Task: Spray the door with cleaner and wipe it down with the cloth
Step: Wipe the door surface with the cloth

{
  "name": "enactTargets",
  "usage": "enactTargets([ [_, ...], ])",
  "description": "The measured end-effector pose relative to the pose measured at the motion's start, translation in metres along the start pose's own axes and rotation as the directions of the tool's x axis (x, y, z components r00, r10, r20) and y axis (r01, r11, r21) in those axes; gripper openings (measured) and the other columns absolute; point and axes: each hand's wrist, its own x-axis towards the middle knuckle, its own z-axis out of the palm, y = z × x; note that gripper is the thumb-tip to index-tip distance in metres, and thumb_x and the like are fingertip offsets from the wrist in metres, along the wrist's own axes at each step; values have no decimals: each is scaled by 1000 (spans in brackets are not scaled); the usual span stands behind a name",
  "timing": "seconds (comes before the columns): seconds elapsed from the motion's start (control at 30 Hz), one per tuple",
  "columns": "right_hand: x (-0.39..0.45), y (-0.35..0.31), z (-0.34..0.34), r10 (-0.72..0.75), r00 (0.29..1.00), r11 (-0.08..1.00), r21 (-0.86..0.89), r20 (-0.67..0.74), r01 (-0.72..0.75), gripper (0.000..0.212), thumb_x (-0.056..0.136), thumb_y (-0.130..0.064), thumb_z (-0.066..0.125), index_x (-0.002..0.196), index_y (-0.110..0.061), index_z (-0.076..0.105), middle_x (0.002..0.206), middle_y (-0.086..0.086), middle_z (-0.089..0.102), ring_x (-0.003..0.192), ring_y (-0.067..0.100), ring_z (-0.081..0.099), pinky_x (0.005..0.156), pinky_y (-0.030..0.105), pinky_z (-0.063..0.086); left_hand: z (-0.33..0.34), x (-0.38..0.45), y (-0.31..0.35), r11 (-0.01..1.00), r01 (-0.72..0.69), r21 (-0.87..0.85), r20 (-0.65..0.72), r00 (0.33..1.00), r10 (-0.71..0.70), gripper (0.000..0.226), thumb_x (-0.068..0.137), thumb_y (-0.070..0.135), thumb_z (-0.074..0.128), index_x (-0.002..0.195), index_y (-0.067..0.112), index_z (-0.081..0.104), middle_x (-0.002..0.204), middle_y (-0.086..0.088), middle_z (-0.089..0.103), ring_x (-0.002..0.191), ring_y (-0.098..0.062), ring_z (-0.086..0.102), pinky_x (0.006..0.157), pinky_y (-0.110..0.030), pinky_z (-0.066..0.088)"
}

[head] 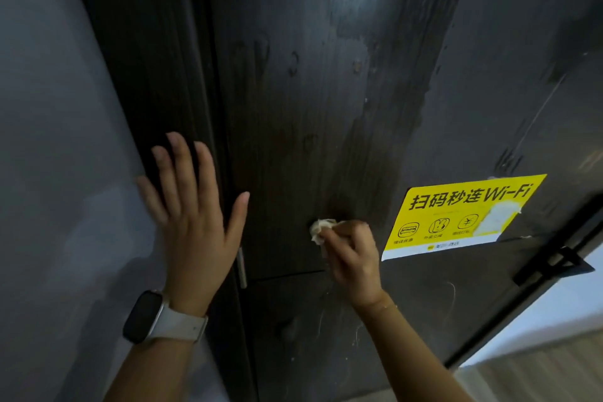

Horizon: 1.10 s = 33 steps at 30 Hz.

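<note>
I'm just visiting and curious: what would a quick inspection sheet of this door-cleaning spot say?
Surface: dark wooden door, streaky wet-looking band down its middle.
Job's things: small pale cloth bunched against the door; no spray bottle seen.
Clutter: yellow Wi-Fi sticker, partly torn at its right side.
Hands: left hand open, spread over the door's left edge; right hand pinching the cloth; smartwatch on the left wrist.
Cables: nothing seen.
Surroundings: grey wall at left; black bracket at lower right.
</note>
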Motion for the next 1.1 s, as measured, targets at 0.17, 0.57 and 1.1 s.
enactTargets([
  [0.17, 101, -8, -50, 7, 969, 999, -43, -247, -18, 22, 84, 7, 68, 104, -2, 72, 93, 16, 57, 87, 19, 50, 78, 18, 38, -1, -1, -2, 1000, -12, -8, 7, 1000, 12, 91, 96, 40, 51, 153, 19, -17, 160, -4, -18, 147, -22, -22, 119, -55, -5],
  [0.57, 22, 7, -6, -358, 899, 918, -80, 251, 388, 28, 103, -15, 43, 130, -16, 54, 119, 6, 47, 108, 24, 48, 95, 31, 38, 1, -2, -6, 999, -44, 1, 28, 999, 44, 89, 95, 43, 48, 154, 16, -13, 160, -5, -25, 149, -26, -17, 119, -57, -2],
  [1.1, 97, -20, -15, -428, 901, 882, -186, 72, 433, 30, 101, -6, 40, 129, -9, 50, 118, 10, 44, 105, 29, 45, 100, 30, 33, -18, -2, -1, 998, -40, 45, 86, 996, 36, 79, 94, 33, 48, 156, 9, 5, 163, -15, -6, 151, -31, -6, 120, -57, 6],
])
